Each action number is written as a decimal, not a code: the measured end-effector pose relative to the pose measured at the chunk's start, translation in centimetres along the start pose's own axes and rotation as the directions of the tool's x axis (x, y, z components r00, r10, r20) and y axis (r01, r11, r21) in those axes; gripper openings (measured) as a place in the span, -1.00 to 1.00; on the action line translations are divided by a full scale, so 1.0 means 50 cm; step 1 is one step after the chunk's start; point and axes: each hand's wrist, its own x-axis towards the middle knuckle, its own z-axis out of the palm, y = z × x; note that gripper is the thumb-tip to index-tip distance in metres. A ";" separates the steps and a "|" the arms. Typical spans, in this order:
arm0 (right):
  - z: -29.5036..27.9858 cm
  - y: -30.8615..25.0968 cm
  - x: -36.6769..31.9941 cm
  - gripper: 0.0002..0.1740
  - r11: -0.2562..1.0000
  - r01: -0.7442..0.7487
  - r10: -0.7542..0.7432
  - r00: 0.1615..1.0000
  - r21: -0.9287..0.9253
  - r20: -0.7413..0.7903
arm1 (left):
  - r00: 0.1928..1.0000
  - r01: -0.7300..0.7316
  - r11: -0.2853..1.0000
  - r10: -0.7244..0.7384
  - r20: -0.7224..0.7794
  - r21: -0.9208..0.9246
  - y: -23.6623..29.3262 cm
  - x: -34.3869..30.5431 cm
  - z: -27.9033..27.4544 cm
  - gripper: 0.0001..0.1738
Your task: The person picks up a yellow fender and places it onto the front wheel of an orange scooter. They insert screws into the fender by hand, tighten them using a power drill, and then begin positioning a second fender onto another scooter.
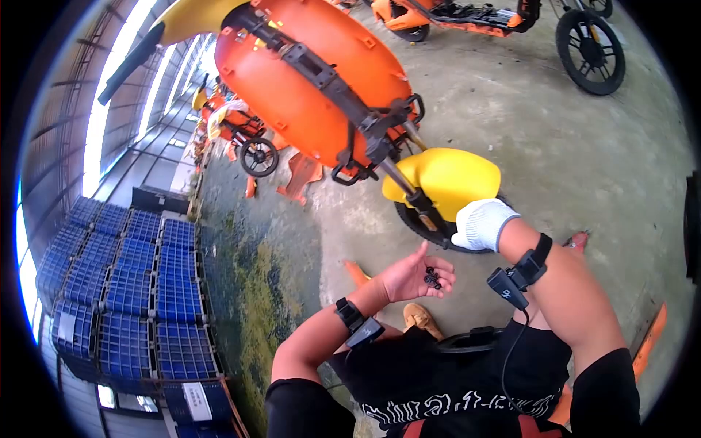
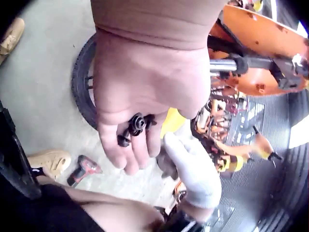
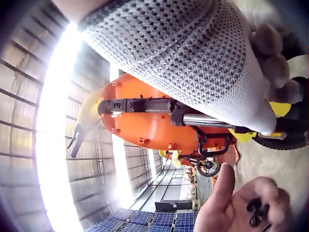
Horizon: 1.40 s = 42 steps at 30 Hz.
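Observation:
The bare left hand (image 1: pixel 420 277) is palm up, fingers slightly bent, with several small black bolts (image 2: pixel 138 123) lying on its fingers. Above and to its right in the head view, the right hand (image 1: pixel 483 225), in a white knitted glove, is beside the front wheel (image 1: pixel 423 225) and yellow fender (image 1: pixel 456 179). In the right wrist view the gloved fingers (image 3: pixel 276 71) are bent and the thumb extends near the fork tube (image 3: pixel 207 121). Whether the glove pinches anything is hidden. An orange body shell (image 1: pixel 314 80) of the tilted vehicle rises above both hands.
A red and black power tool (image 2: pixel 84 170) lies on the floor near a tan shoe (image 2: pixel 50 162). Blue caged crates (image 1: pixel 131 292) are stacked at the left. Another orange vehicle (image 1: pixel 467 18) stands at the back, and loose orange panels (image 1: pixel 301 177) lie on the floor.

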 end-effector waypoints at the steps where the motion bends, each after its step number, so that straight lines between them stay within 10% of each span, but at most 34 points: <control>1: -0.001 -0.006 -0.001 -0.58 1.000 0.006 -0.006 1.000 -0.001 -0.004 | 1.000 -0.017 0.998 0.015 0.022 0.065 -0.009 -0.016 0.011 -0.22; 7: 0.027 -0.027 -0.007 -0.48 0.997 0.077 -0.079 0.993 -0.031 -0.084 | 0.945 0.323 0.813 -0.248 -0.214 0.485 -0.158 0.007 -0.019 -0.56; 9: 0.022 -0.038 -0.029 -0.47 0.995 0.095 -0.098 0.992 -0.034 -0.076 | 0.989 -0.020 0.051 -0.148 0.028 0.999 -0.236 0.036 -0.052 -0.50; 14: 0.041 -0.045 -0.078 -0.47 0.989 0.125 -0.131 0.989 -0.074 -0.071 | 0.929 -0.007 -0.021 -0.369 -0.001 1.000 -0.287 0.035 -0.031 -0.41; 16: 0.045 -0.056 -0.082 -0.48 0.984 0.155 -0.161 0.985 -0.091 -0.063 | 0.899 0.022 -0.298 -0.412 -0.149 0.954 -0.309 0.035 -0.039 -0.41; 20: 0.050 -0.092 -0.049 -0.53 0.983 0.181 -0.181 0.983 -0.030 0.012 | 0.906 -0.004 -0.231 -0.413 -0.094 0.973 -0.347 0.086 -0.057 -0.67; 25: 0.066 -0.099 0.008 -0.63 0.985 0.145 -0.166 0.946 0.097 0.278 | 0.867 -0.231 -0.122 -0.477 0.147 0.965 -0.415 0.099 -0.127 -0.41; 28: 0.036 -0.090 0.061 -0.74 0.992 0.106 -0.123 0.742 0.066 0.659 | 0.812 -0.322 -0.084 -0.536 0.229 0.943 -0.447 0.090 -0.168 -0.22; 39: 0.027 -0.101 0.113 -0.76 0.984 -0.060 -0.054 0.797 0.167 0.602 | 0.777 -0.391 -0.076 -0.561 0.285 0.917 -0.421 0.029 -0.340 -0.20; 42: 0.035 -0.129 0.102 -0.72 0.986 -0.068 -0.021 0.854 0.151 0.520 | 0.728 -0.243 -0.190 -0.684 0.049 0.951 -0.304 0.014 -0.276 -0.35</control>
